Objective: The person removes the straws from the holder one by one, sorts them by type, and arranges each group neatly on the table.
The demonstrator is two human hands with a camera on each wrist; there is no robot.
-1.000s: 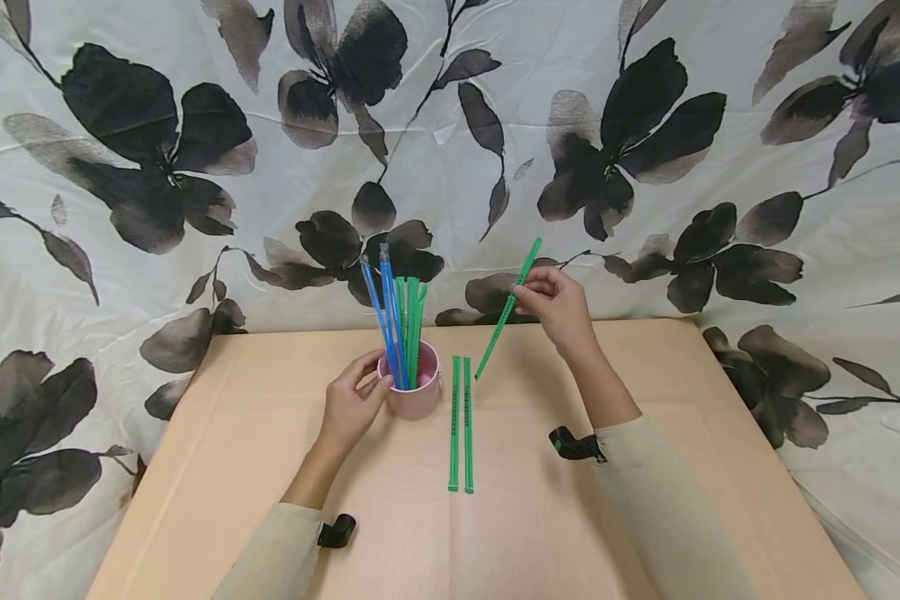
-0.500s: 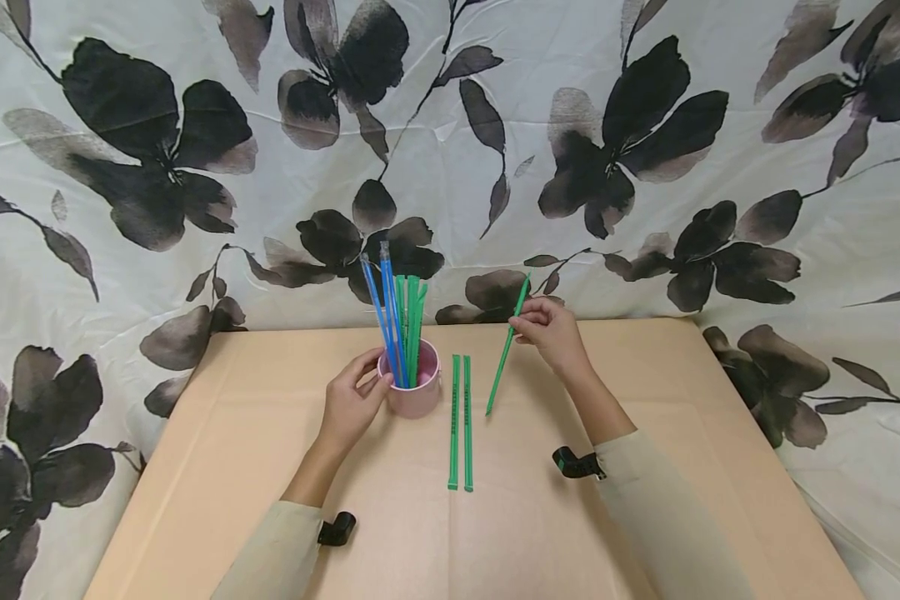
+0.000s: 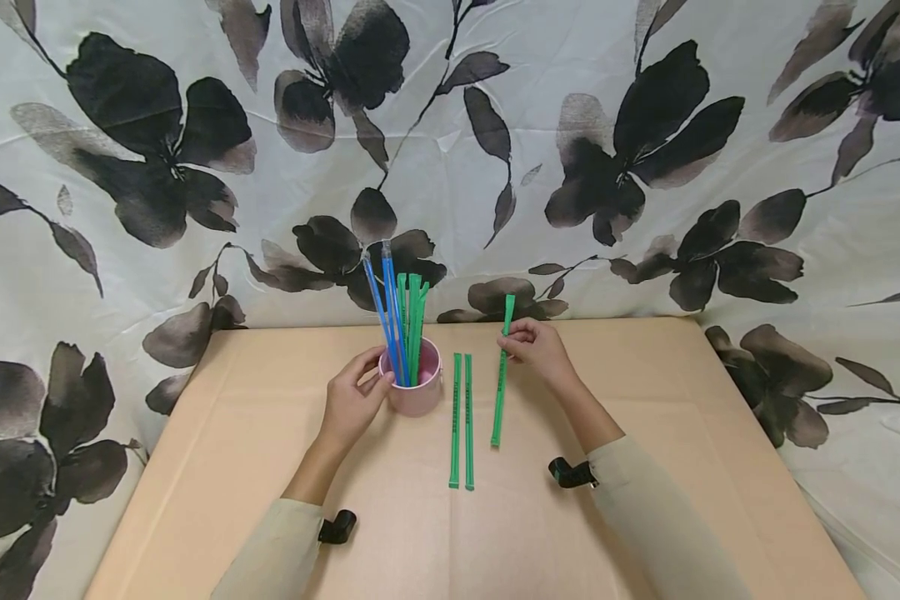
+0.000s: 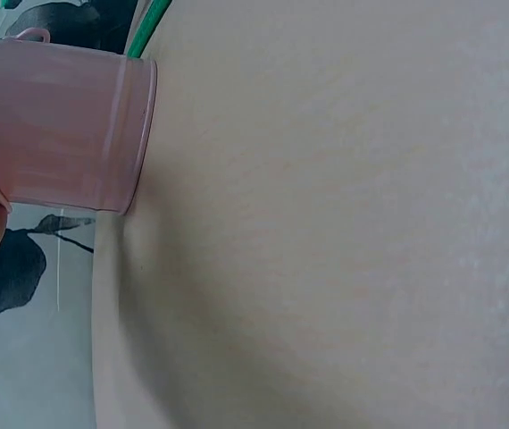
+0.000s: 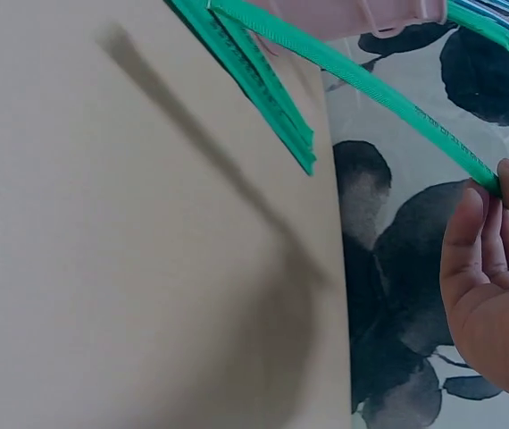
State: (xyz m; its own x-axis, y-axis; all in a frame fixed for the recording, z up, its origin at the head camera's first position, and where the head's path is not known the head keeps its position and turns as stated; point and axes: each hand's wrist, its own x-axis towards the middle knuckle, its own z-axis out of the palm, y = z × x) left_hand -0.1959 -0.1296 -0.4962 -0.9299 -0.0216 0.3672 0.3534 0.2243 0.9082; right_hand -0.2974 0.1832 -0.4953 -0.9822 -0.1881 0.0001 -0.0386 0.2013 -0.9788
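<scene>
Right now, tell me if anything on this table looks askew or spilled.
Nothing stands out. The pink cup stands upright, two green straws lie parallel, and the right hand holds a third straw.

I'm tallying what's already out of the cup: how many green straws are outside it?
3. Two green straws lie side by side on the table right of the pink cup; the right hand pinches the third green straw.

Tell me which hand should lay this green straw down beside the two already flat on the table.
Right, probably. The right hand already pinches the green straw, angled close to the two flat straws. The left hand holds the pink cup.
</scene>
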